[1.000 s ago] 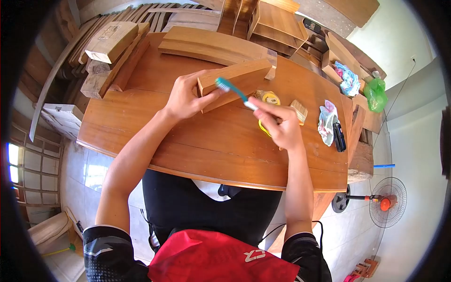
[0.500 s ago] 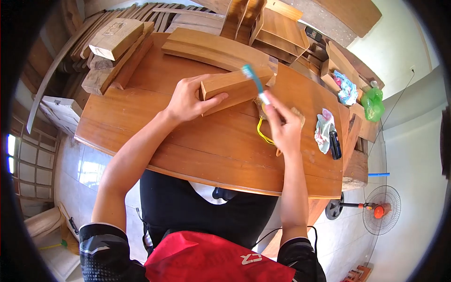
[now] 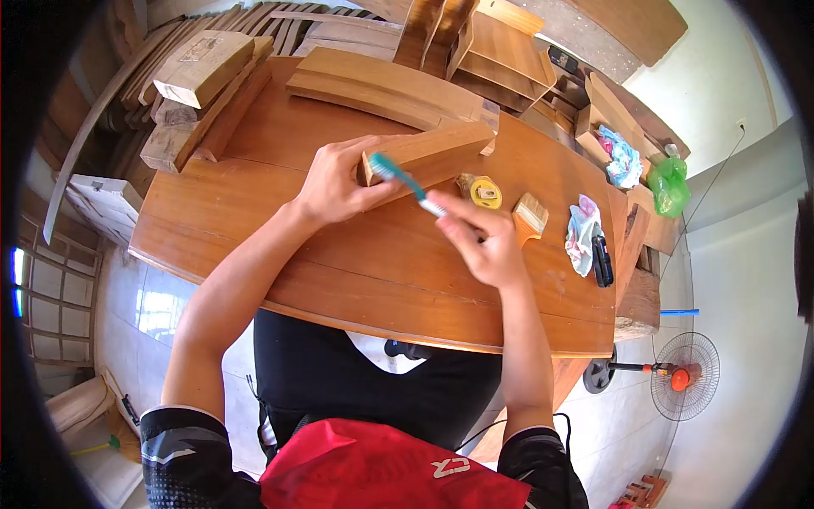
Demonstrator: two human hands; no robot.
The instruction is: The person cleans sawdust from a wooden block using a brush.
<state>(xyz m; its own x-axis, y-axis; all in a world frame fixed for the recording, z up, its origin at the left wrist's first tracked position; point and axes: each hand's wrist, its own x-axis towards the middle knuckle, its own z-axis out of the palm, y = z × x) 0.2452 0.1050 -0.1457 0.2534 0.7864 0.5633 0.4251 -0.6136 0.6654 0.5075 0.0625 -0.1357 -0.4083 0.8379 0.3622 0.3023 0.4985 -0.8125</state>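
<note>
My left hand [image 3: 339,180] grips the near end of a wooden block [image 3: 441,154], thumb along its side and fingers over the far side. The block lies tilted above the table, its other end pointing right. In my right hand [image 3: 485,242] is a teal and white toothbrush [image 3: 409,180], held by the handle. Its bristle head overlaps the block's left end, close to my left thumb. Just right of the block a yellow round tape measure [image 3: 485,193] rests on the table, and beside my right hand lies a paintbrush [image 3: 531,216] with an orange handle.
A long curved wooden piece [image 3: 381,89] lies along the back of the wooden table [image 3: 373,284]. Stacked timber [image 3: 199,72] sits at the left. A crumpled cloth [image 3: 583,229] and a black tool [image 3: 603,261] lie at the right edge. A fan [image 3: 683,377] stands beyond.
The toothbrush in my right hand has swept left along the block, from near its right end to its left end. The tape measure and paintbrush are now uncovered. My left hand keeps its hold.
</note>
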